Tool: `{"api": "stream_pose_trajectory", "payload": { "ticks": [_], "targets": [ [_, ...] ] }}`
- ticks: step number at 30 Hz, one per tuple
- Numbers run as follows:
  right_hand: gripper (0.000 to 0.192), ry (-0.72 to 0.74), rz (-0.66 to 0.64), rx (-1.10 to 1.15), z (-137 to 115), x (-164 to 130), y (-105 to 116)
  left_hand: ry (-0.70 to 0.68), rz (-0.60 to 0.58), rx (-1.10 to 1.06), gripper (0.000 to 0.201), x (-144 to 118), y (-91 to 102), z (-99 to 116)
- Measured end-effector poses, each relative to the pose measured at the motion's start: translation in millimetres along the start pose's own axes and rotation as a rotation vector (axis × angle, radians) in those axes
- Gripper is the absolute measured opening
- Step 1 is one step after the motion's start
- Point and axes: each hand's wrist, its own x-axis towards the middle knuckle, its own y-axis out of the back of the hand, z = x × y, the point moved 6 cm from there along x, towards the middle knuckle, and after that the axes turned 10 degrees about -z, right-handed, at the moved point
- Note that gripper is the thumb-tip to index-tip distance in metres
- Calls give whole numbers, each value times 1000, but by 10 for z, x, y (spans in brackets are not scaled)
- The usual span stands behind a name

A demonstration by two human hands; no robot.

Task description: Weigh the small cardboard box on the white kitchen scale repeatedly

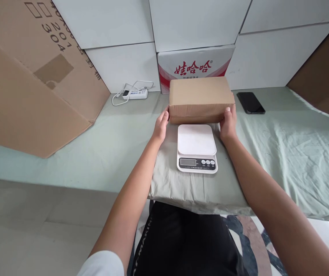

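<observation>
A closed brown cardboard box (200,94) is gripped at its two ends between my hands, just behind a white kitchen scale (197,140). My left hand (161,124) presses on the box's left end, with the fingers partly hidden behind it. On the right end, my right hand (228,122) has its thumb on the front face and its other fingers round the side. I cannot tell whether the box rests on the cloth or is slightly raised. Nothing lies on the scale's platform, and its display looks blank.
A white and red carton (167,67) stands behind the box, against white panels. Left of it lies a white power strip (135,94) with a cable. A black phone (250,102) lies to the right. Large cardboard pieces (37,96) flank the cloth-covered table (109,153).
</observation>
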Motion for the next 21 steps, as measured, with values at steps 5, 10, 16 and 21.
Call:
{"api": "stream_pose_trajectory", "payload": {
  "ticks": [5, 10, 16, 21],
  "targets": [
    [112, 149, 27, -97, -405, -27, -36, -123, 31, 66, 104, -146, 12, 317],
    [110, 195, 28, -215, -1053, -392, 23, -185, 45, 60, 97, -610, -18, 694],
    [117, 202, 72, -226, -963, -942, 157, -151, 33, 41, 96, -1118, -206, 637],
    [114, 150, 69, -228, -813, -1040, 154, -112, 45, 41, 93, -1240, -295, 514]
  ]
}}
